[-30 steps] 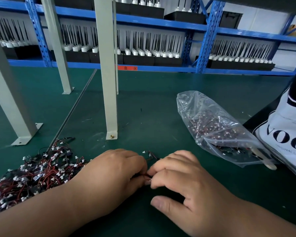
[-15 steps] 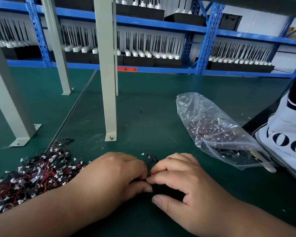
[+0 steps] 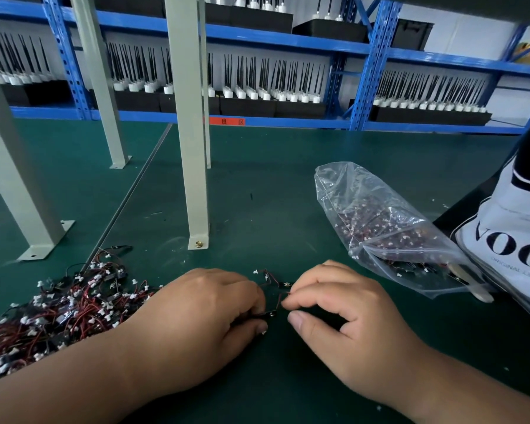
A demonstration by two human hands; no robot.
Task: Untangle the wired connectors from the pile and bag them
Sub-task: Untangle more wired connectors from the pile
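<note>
Electronics assembly workshop. Blue perforated-steel shelving [image 3: 371, 71] at 12 o'clock carries black trays of black rod antennas with white bases [image 3: 288, 108]. Dark green bench mat [image 3: 273, 194] bears bolted grey metal posts [image 3: 193, 179]; tangled pile of red-and-black wired connectors [image 3: 58, 310] at 8 o'clock.

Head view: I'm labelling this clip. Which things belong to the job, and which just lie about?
Job: connector pile, plastic bag, wires pinched between left hand and right hand.
Lying about: printed cloth bag, grey posts, blue shelves.
</note>
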